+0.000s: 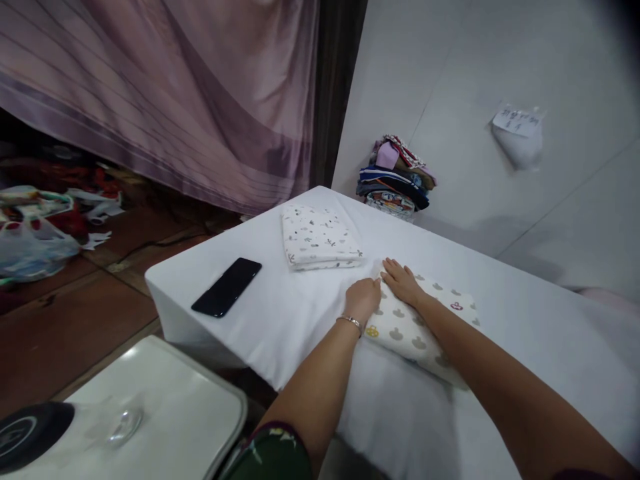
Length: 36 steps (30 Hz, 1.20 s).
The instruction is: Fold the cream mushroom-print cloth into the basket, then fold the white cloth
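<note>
A folded white cloth printed with grey shapes and a few coloured ones lies on the white-covered table. My left hand has its fingers curled closed at the near-left corner of this cloth; the fingertips are partly hidden. Flat on top of the same cloth rests my right hand, fingers stretched forward and holding nothing. Farther back and to the left is a second folded white cloth with small dark prints, apart from both hands.
A black phone lies at the table's left. Folded clothes are stacked against the wall, where a bag with a paper label hangs. A pinkish curtain hangs behind. At lower left are a white-topped surface and, on the floor, plastic bags.
</note>
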Motion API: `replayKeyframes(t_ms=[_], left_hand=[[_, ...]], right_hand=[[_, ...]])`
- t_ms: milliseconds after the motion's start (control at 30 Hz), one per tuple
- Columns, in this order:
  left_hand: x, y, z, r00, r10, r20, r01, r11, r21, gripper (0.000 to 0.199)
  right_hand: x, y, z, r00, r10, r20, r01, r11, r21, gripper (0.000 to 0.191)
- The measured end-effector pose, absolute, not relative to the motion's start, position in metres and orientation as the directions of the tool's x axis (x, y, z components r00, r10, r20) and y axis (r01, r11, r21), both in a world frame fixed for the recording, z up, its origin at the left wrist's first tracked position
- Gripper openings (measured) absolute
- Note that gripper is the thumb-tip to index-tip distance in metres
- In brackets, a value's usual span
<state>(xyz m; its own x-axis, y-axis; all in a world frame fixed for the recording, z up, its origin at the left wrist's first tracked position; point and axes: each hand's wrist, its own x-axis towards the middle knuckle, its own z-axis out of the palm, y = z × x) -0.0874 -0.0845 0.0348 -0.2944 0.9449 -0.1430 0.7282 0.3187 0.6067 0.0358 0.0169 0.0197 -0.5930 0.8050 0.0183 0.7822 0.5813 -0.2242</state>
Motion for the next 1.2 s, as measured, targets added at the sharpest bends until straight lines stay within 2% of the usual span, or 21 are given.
replayKeyframes(t_ms=[200, 367, 500, 633, 700, 800, 967, 1100, 1200], left_hand=[[-0.114, -0.099, 0.042, -0.203, 0.940, -0.275, 0.629, 0.341, 0.698, 0.044], [-0.110, -0.118, 0.034, -0.140, 0.958, -0.249, 0.589, 0.283, 0.757, 0.041], [-0.105, -0.124, 0.032, -0.148, 0.961, -0.232, 0.594, 0.274, 0.756, 0.036], [-0.105, -0.122, 0.032, -0.142, 0.963, -0.230, 0.592, 0.269, 0.760, 0.035], [-0.106, -0.120, 0.031, -0.149, 0.965, -0.216, 0.581, 0.262, 0.771, 0.038], [-0.107, -0.116, 0.028, -0.160, 0.965, -0.206, 0.535, 0.260, 0.803, 0.037], [-0.109, -0.113, 0.021, -0.118, 0.970, -0.214, 0.431, 0.244, 0.869, 0.026], [-0.109, -0.113, 0.021, -0.021, 0.960, -0.279, 0.164, 0.278, 0.946, 0.021], [-0.110, -0.113, 0.024, 0.015, 0.939, -0.343, 0.058, 0.342, 0.938, 0.022]], right_hand=[[0.054, -0.012, 0.025, -0.443, 0.873, 0.205, 0.829, 0.486, -0.276, 0.053], [0.056, -0.040, 0.017, -0.507, 0.855, 0.112, 0.807, 0.517, -0.285, 0.053], [0.054, -0.041, 0.017, -0.525, 0.847, 0.080, 0.804, 0.525, -0.278, 0.052], [0.052, -0.037, 0.033, -0.503, 0.845, 0.179, 0.769, 0.533, -0.353, 0.045], [0.046, -0.039, 0.044, -0.444, 0.873, 0.204, 0.783, 0.488, -0.385, 0.043], [0.032, -0.045, 0.057, -0.349, 0.935, 0.064, 0.860, 0.347, -0.375, 0.045], [0.011, -0.049, 0.067, -0.285, 0.948, -0.142, 0.947, 0.256, -0.192, 0.052], [0.005, -0.043, 0.069, -0.281, 0.941, -0.191, 0.957, 0.261, -0.124, 0.047], [0.007, -0.039, 0.068, -0.292, 0.940, -0.176, 0.952, 0.268, -0.145, 0.031]])
